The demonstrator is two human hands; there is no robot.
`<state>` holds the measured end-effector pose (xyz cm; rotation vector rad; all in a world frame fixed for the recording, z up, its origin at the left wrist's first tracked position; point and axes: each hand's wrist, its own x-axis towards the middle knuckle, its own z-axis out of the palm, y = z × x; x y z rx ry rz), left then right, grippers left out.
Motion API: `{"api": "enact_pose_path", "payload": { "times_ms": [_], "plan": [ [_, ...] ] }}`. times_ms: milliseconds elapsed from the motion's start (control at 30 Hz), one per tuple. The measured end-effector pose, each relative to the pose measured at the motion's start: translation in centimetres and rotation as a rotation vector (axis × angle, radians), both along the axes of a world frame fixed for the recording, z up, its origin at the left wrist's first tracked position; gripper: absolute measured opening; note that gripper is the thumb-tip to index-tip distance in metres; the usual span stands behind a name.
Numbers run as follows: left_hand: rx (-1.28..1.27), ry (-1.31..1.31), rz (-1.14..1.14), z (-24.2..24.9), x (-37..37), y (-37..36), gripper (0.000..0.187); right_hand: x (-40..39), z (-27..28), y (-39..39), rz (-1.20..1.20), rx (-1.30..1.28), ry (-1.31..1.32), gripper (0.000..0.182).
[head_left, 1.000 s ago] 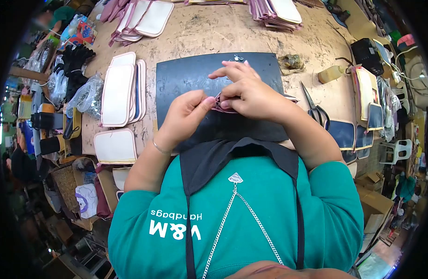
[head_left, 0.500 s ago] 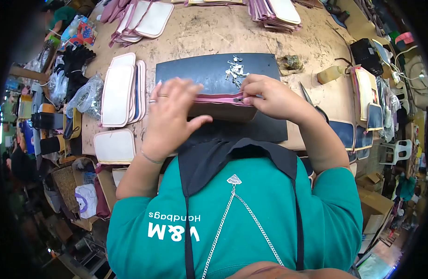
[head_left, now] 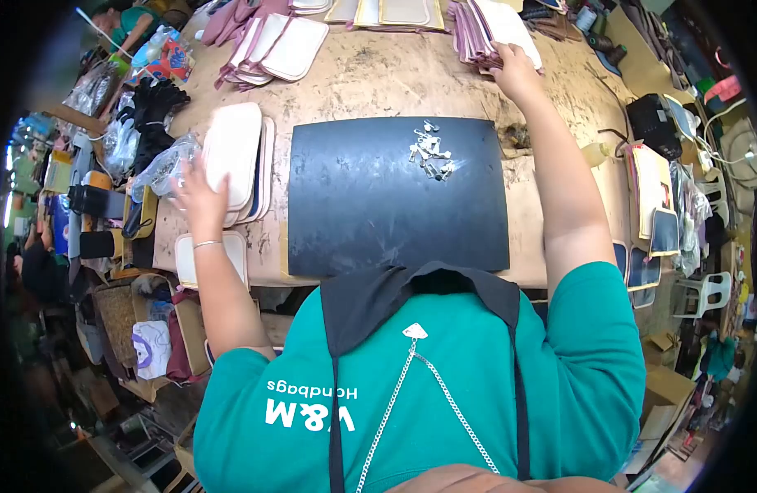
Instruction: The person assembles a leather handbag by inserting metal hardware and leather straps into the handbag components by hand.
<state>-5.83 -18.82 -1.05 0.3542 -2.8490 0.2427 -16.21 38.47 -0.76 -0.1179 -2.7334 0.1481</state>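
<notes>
My left hand is at the left, fingers spread and slightly blurred, beside a stack of white rounded panels. Reaching to the far right, my right hand has its fingers at the edge of a stack of pink-edged white pieces; what its fingertips grip is too small to tell. Between my arms lies a black mat with a small heap of metal zipper pulls near its upper right.
More pink-edged panels lie at the back left. Plastic bags sit along the left edge. A small bottle and a black box are at the right. Another person is at the upper left.
The dark piece with the pink zipper edge has left my hands and the mat. My right hand has moved far forward to the back stack; my left hand has moved left.
</notes>
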Motion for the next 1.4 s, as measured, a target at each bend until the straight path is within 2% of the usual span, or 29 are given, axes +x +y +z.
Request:
{"api": "enact_pose_path", "payload": {
  "times_ms": [33, 100, 167, 200, 300, 433, 467, 533, 633, 667, 700, 733, 767, 833, 867, 933, 967, 1033, 1067, 1167, 1233, 1267, 1300, 1367, 1400],
  "plan": [
    [0.079, -0.369, 0.027, -3.4, -1.5, -1.8, 0.076, -0.7, -1.2, 0.8, -0.021, 0.064, 0.044, 0.05],
    [0.226, -0.181, 0.0, -7.6, -0.7, -2.0, 0.077, -1.5, -3.0, 2.1, -0.028, 0.137, 0.046, 0.051],
    [0.237, -0.22, 0.006, -6.8, -1.0, -2.0, 0.077, -2.1, -4.0, 2.7, -0.008, 0.154, -0.037, 0.049],
    [0.246, -0.242, 0.011, -6.7, -0.9, -1.9, 0.077, -1.4, -2.2, 1.8, -0.011, 0.118, -0.1, 0.038],
    [0.237, -0.256, 0.022, -6.5, -0.9, -1.7, 0.078, -1.5, -1.0, 1.9, -0.071, -0.038, -0.069, 0.026],
    [0.22, -0.323, 0.055, -4.3, -0.9, -0.7, 0.078, -2.4, 0.6, 3.7, 0.041, -0.367, 0.632, 0.02],
    [0.18, -0.271, 0.048, -3.4, -0.7, 0.1, 0.077, -1.9, 1.8, 3.8, 0.06, -0.41, 0.716, 0.018],
    [0.099, -0.163, 0.034, -1.3, -0.1, 2.5, 0.075, 1.6, 7.6, 0.7, 0.1, -0.495, 0.885, 0.015],
    [0.32, 0.156, -0.326, -1.1, -0.5, 5.0, 0.069, 4.6, 11.8, -0.4, 0.456, -0.642, 0.82, 0.02],
    [0.386, 0.226, -0.502, -0.9, -0.7, 6.1, 0.058, 5.1, 12.3, -0.9, 0.626, -0.84, 0.72, 0.019],
    [0.511, 0.186, -0.571, 0.7, -0.4, 8.5, 0.048, 5.3, 12.7, -1.2, 0.666, -0.729, 0.655, 0.02],
    [0.692, 0.172, -0.712, 1.2, -1.0, 10.2, 0.042, 7.4, 13.6, -4.8, 0.653, -1.082, 0.491, 0.023],
    [0.863, 0.111, -0.811, 2.1, -1.1, 12.2, 0.04, 7.9, 13.2, -6.4, 0.672, -1.194, 0.307, 0.019],
    [1.203, 0.022, -0.972, 4.1, -0.5, 16.7, 0.036, 7.6, 10.1, -9.8, 0.869, -1.36, -0.009, 0.027],
    [1.372, -0.006, -1.037, 4.7, -0.1, 18.8, 0.035, 8.0, 8.2, -12.1, 0.914, -1.461, -0.053, 0.026],
    [1.532, 0.032, -1.061, 3.2, -1.1, 22.4, 0.032, 8.8, 4.3, -16.8, 0.988, -1.666, -0.145, 0.025],
    [1.614, 0.053, -1.071, 2.4, -1.5, 23.0, 0.032, 8.5, 1.8, -18.0, 0.991, -1.587, -0.118, 0.025],
    [1.828, -0.182, -0.906, 1.6, -1.7, 22.7, 0.031, 9.4, -0.1, -19.8, 0.795, -1.684, -0.006, 0.023],
    [1.925, -0.306, -0.817, 1.2, -1.9, 22.7, 0.032, 9.7, -0.7, -19.9, 0.72, -1.63, -0.018, 0.023],
    [1.927, -0.319, -0.772, -0.8, -2.2, 22.4, 0.029, 11.0, -1.3, -19.9, 0.515, -1.528, -0.093, 0.037],
    [1.893, -0.178, -0.721, -1.5, -2.3, 22.3, 0.028, 12.2, 0.3, -19.7, 0.424, -1.529, -0.203, 0.05],
    [1.883, -0.071, -0.723, -1.4, -2.0, 22.8, 0.028, 12.7, 1.6, -19.4, 0.434, -1.61, -0.353, 0.07],
    [1.869, 0.04, -0.721, -1.3, -1.7, 23.0, 0.027, 13.0, 1.9, -19.5, 0.47, -1.618, -0.393, 0.074],
    [1.925, 0.03, -0.68, -0.9, -1.5, 23.3, 0.026, 13.3, 2.2, -19.9, 0.542, -1.634, -0.474, 0.082],
    [1.925, 0.033, -0.666, -0.8, -1.5, 23.5, 0.026, 13.3, 2.6, -20.0, 0.543, -1.662, -0.479, 0.079]
  ]
}}
